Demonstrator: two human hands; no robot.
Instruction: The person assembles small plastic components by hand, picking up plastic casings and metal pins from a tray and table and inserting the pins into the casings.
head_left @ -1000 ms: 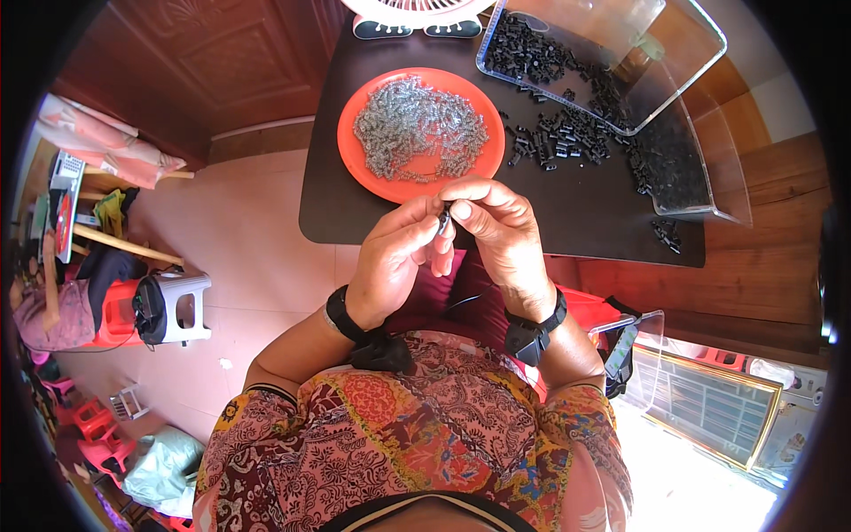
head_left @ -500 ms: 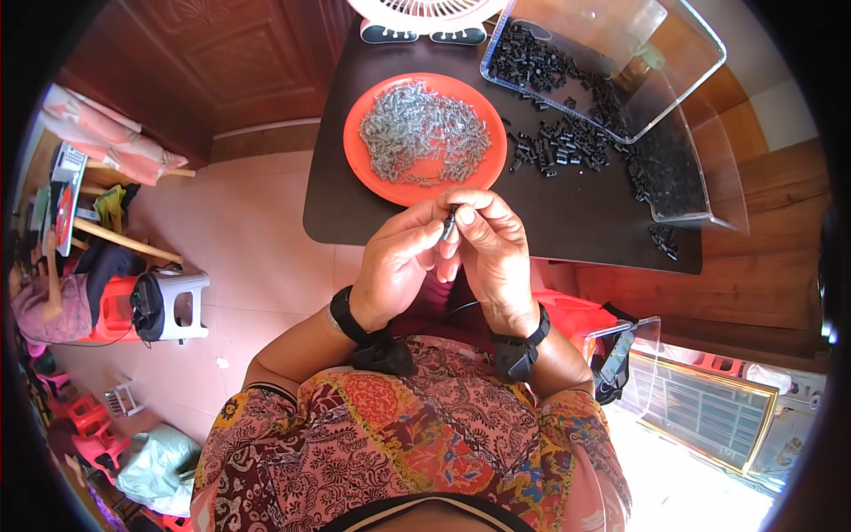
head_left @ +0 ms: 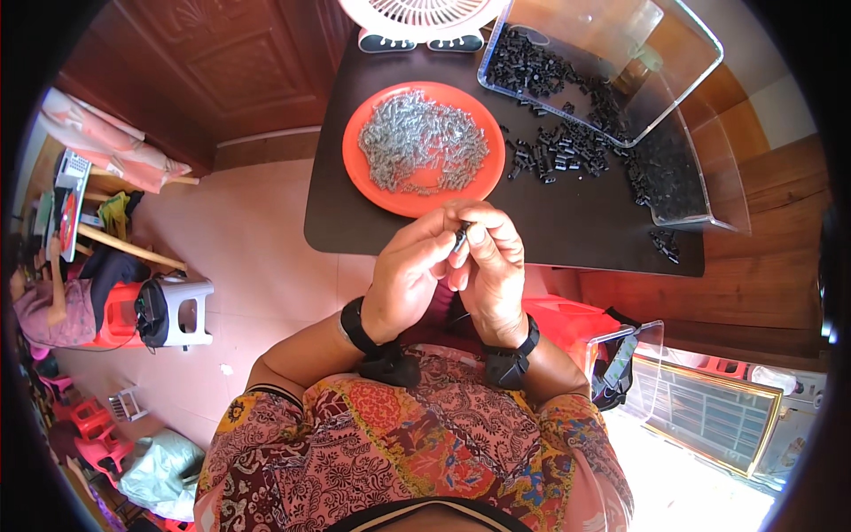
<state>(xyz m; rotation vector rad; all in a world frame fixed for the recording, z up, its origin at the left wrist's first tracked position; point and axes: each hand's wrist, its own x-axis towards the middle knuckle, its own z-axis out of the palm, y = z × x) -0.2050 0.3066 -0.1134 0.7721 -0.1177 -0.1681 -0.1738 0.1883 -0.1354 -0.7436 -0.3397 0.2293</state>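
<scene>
A small black plastic piece [head_left: 462,236] is pinched between the fingertips of both hands, just in front of the table's near edge. My left hand [head_left: 406,266] is closed on its left side, and my right hand [head_left: 493,270] closes on it from the right. The fingers cover most of the piece, so its full shape is hidden. Just beyond the fingers lies a round orange-red plate [head_left: 417,206] heaped with small silvery metal springs [head_left: 421,137]. To its right, loose black plastic pieces [head_left: 563,152] of a like size are scattered over the dark tabletop.
A clear plastic bin [head_left: 612,124] with more black pieces lies at the back right of the dark table [head_left: 355,217]. A white fan [head_left: 421,13] stands at the far edge. At left, another person [head_left: 58,306] sits near a grey stool [head_left: 191,310].
Both hands have shifted slightly nearer to me, and the black piece has tilted a little between the fingertips. The view has also moved slightly.
</scene>
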